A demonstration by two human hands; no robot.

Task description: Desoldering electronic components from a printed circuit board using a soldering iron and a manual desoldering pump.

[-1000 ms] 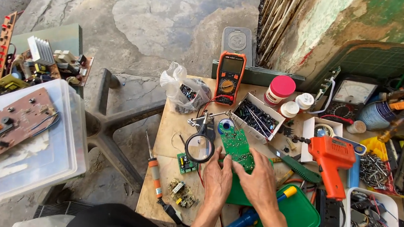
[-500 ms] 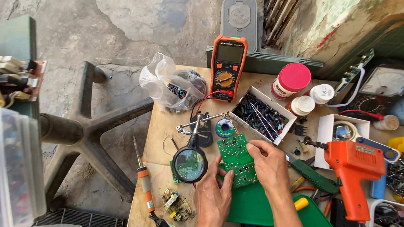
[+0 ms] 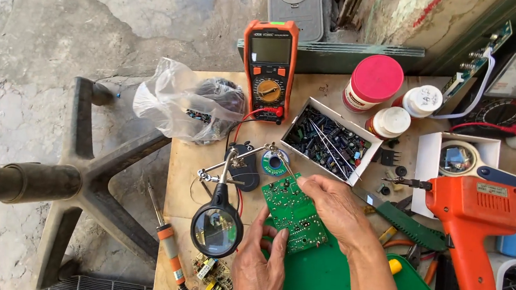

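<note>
- Green circuit board [image 3: 294, 212] sits near the middle of the wooden table [image 3: 189, 164], tilted, held between both our hands.
- Our left hand [image 3: 258, 271] grips its near edge, thumb on top of the board.
- Our right hand [image 3: 338, 208] pinches the far corner with its fingertips.
- Magnifier on a clip stand [image 3: 217, 228] stands just left of the board.
- Orange multimeter [image 3: 270, 63] lies at the far edge.
- Orange solder gun [image 3: 476, 225] lies toward the right edge.
- Soldering iron [image 3: 165, 242] lies near the left edge.
</note>
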